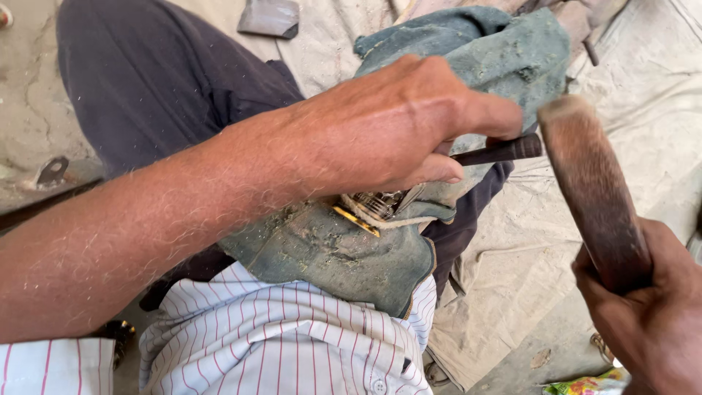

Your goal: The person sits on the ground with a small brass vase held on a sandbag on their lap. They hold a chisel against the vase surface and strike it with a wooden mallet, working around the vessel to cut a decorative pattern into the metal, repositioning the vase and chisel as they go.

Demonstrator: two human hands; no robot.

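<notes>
My left hand (395,124) grips a dark metal punch (504,150) whose knurled end sticks out to the right past my thumb. Its tip is hidden under my fingers, over a shiny engraved metal piece with a gold edge (365,208). That piece rests on a dusty grey-green cloth (344,256) spread over my lap. My right hand (643,307) is closed around a thick brown wooden mallet handle (592,190), raised and blurred, just right of the punch's end.
I sit on the ground in dark trousers (161,80) and a striped shirt (278,344). A pale sheet (643,124) covers the ground to the right. A small metal block (270,18) lies at the top, another metal scrap (51,172) at the left.
</notes>
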